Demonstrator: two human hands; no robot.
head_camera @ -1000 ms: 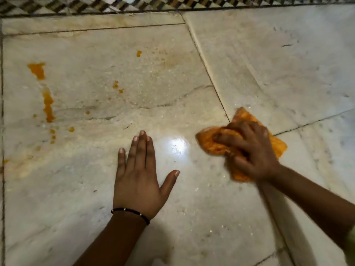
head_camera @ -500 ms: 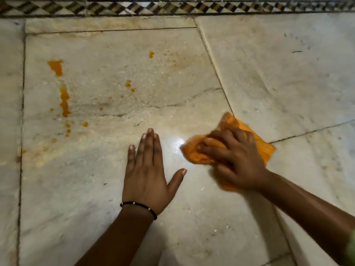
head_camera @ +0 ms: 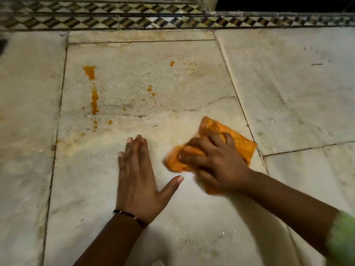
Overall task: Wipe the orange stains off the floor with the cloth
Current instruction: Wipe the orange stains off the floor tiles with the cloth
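My right hand (head_camera: 215, 162) presses a crumpled orange cloth (head_camera: 238, 141) flat against the pale marble floor (head_camera: 192, 227), fingers curled over it. My left hand (head_camera: 138, 179) lies flat on the floor just left of the cloth, fingers together, thumb spread, a thin black bracelet at the wrist. Orange stains mark the same slab further away: a long drip streak (head_camera: 94, 100) with a blot (head_camera: 89, 71) above it at the far left, small spots (head_camera: 150, 88) in the middle and one spot (head_camera: 172, 63) further back. All stains lie beyond and left of the cloth.
A patterned black-and-white tile border (head_camera: 134, 21) runs along the far edge of the floor. Dark joints (head_camera: 240, 104) divide the marble slabs. A dark opening (head_camera: 284, 3) shows at the top right. A faint yellowish smear (head_camera: 76, 143) lies left of my left hand.
The right hand has slid the cloth leftward, closer to my left hand. The view has shifted, so the stains appear further right in frame. The left hand stays planted.
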